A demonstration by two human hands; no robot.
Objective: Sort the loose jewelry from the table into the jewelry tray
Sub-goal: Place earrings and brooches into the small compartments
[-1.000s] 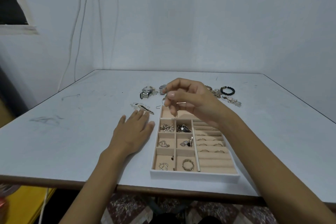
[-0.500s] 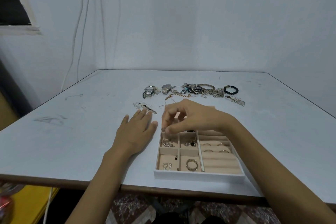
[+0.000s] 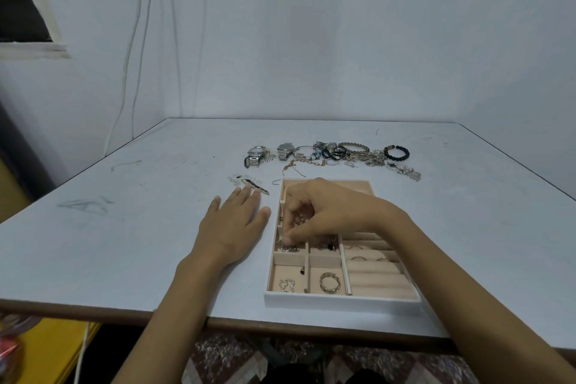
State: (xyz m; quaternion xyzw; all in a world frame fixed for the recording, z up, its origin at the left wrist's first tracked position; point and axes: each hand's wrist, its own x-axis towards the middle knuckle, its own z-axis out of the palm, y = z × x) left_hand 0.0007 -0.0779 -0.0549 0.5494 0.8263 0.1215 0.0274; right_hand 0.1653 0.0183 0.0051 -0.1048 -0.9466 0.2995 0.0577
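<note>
One curled right grip pinches tray jewelry.

White tray with beige lining, pale grey table, black bracelet

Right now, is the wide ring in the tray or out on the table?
In the tray: the ring lies in a near-edge compartment.

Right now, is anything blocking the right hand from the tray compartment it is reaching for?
Nothing visible. The right hand reaches its fingers into a left-column compartment of the jewelry tray, at the small pieces there. The left hand lies flat beside the tray.
</note>
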